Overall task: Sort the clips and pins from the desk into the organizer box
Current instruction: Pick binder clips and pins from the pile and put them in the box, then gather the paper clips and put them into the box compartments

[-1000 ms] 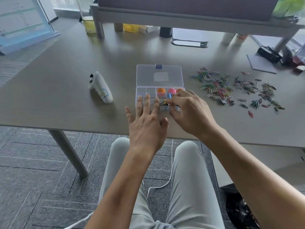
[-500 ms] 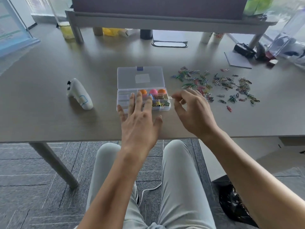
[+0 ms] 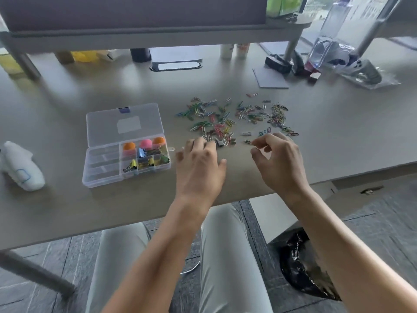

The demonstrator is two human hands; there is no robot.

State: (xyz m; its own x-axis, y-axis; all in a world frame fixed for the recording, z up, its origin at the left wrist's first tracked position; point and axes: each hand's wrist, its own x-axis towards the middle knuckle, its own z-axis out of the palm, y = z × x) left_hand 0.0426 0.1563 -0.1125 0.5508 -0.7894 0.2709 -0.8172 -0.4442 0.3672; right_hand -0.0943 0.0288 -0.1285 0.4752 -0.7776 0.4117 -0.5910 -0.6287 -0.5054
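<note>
A clear plastic organizer box (image 3: 102, 164) lies open on the desk, lid flat behind it. Its right compartments hold orange and pink balls and coloured binder clips; the left ones look empty. To its right spreads a pile of coloured paper clips (image 3: 228, 119). My left hand (image 3: 199, 164) rests palm down, fingertips at the pile's near edge beside a black binder clip (image 3: 220, 143). My right hand (image 3: 278, 160) hovers at the pile's near right corner, thumb and forefinger slightly apart with nothing between them.
A white controller (image 3: 22, 169) lies left of the box. At the back right are a grey pad (image 3: 269, 79), a plastic bag (image 3: 352, 62) and dark items. A raised shelf (image 3: 146, 38) crosses the back. The desk edge is just below my wrists.
Both hands left the organizer box and moved right to the paper clip pile. The view swung right, so the box now sits left of my hands.
</note>
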